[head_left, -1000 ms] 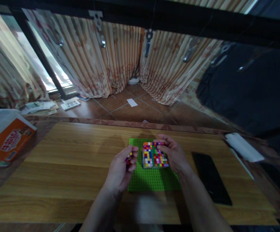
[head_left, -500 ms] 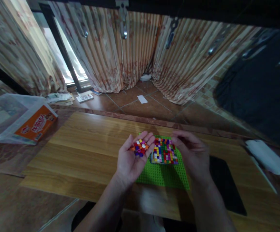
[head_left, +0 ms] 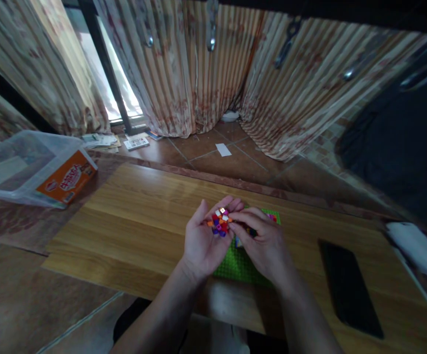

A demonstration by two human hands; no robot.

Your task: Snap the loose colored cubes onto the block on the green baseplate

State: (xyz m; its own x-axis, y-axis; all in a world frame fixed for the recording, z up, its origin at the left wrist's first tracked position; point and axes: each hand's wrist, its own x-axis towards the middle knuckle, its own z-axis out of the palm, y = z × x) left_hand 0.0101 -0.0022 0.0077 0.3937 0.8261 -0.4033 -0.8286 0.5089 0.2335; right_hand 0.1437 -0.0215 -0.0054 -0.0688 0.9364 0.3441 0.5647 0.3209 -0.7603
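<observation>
My left hand (head_left: pixel 208 243) is turned palm up and cupped, holding a loose pile of tiny toy bricks (head_left: pixel 219 227) in orange, red, purple, white and pink. Over the edge of that pile, my right hand (head_left: pixel 263 238) pinches with thumb and forefinger at a small brick; the fingertips partly hide it. Beneath both hands lies a green studded baseplate (head_left: pixel 241 268). On it stands a multicoloured brick block, mostly covered by my right hand, with pink and red bricks (head_left: pixel 272 217) showing at its far right.
The baseplate rests on a wooden table (head_left: pixel 139 221). A black flat tablet-like object (head_left: pixel 351 287) lies to the right, with a white object (head_left: pixel 417 248) beyond it. At the far left is a clear plastic bin (head_left: pixel 25 191) with an orange label. Metal hooks (head_left: pixel 211 29) hang overhead.
My right hand has moved left from above the brick block to the pile in my left palm, now covering most of the block. The view has shifted slightly.
</observation>
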